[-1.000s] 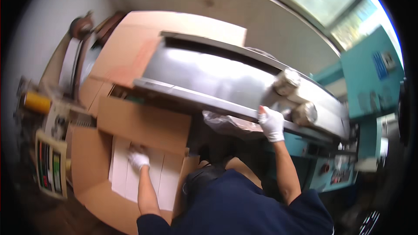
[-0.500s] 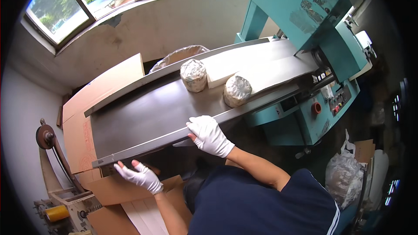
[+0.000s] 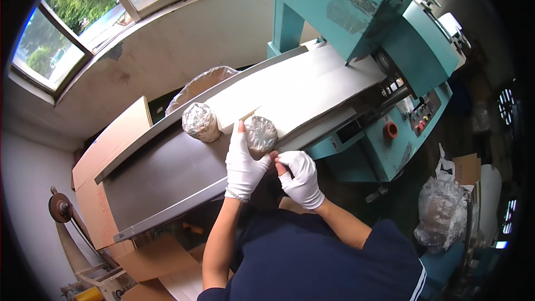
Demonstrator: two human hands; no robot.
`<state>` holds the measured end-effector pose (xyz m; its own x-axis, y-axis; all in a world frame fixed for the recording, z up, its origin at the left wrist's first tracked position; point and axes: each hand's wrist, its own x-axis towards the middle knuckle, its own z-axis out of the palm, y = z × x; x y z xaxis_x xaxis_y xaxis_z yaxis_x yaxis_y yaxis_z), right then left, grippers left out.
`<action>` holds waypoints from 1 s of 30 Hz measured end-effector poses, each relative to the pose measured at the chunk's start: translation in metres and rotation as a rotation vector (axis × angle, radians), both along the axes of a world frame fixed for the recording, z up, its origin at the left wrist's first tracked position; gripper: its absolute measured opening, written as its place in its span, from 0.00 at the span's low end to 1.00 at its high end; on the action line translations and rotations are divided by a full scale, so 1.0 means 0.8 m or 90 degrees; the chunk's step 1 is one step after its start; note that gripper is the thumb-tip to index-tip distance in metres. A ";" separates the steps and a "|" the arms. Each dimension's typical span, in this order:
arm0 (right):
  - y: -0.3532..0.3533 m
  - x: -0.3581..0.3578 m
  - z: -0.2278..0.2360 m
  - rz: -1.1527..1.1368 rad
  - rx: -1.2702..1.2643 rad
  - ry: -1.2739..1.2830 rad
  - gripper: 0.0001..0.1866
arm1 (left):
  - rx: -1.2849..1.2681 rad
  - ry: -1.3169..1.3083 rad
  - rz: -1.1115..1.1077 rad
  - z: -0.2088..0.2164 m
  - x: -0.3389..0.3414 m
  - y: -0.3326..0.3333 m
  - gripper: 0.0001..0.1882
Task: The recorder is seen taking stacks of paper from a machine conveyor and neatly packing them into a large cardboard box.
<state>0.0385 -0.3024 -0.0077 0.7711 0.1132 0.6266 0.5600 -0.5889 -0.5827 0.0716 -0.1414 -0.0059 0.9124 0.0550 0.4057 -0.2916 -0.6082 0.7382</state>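
Two squat cylinders wrapped in crumpled silvery film stand on a long grey metal table, up against the ends of white paper stacks. My left hand, in a white glove with bare fingertips, point(image 3: 245, 161) is spread around the nearer wrapped cylinder point(image 3: 261, 132), one finger along its left side and another at its front. The farther wrapped cylinder point(image 3: 200, 121) stands untouched to the left. Beside the table's near edge, my right hand point(image 3: 301, 178), gloved the same way, has its fingers curled in close to the left fingertips; whatever they may hold is hidden.
The white paper stacks point(image 3: 278, 89) run along the table point(image 3: 161, 184) into a teal machine point(image 3: 340, 11) with a red knob point(image 3: 390, 130). Opened cardboard boxes point(image 3: 161, 259) lie below the near edge. A plastic-lined bin point(image 3: 200, 85) stands behind. Clear plastic bags point(image 3: 440, 212) are at right.
Both hands have left the table's near rail. The left moved right and up onto the nearer wrapped cylinder; the right moved right beside it. The view has shifted.
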 end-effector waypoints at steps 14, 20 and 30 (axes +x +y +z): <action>0.021 0.063 -0.024 -0.027 -0.177 0.012 0.21 | -0.078 0.114 -0.007 0.000 0.000 0.055 0.51; 0.033 0.064 -0.034 -0.110 -0.175 -0.069 0.16 | -0.004 -0.007 0.159 -0.006 -0.031 0.057 0.49; 0.044 0.057 -0.046 -0.160 -0.212 -0.104 0.17 | -0.031 -0.049 0.149 -0.013 -0.034 0.060 0.49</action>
<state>0.0838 -0.2674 -0.0442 0.6939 0.1514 0.7040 0.4452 -0.8586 -0.2543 0.0443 -0.0931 -0.0167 0.8387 0.2825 0.4656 -0.2038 -0.6300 0.7493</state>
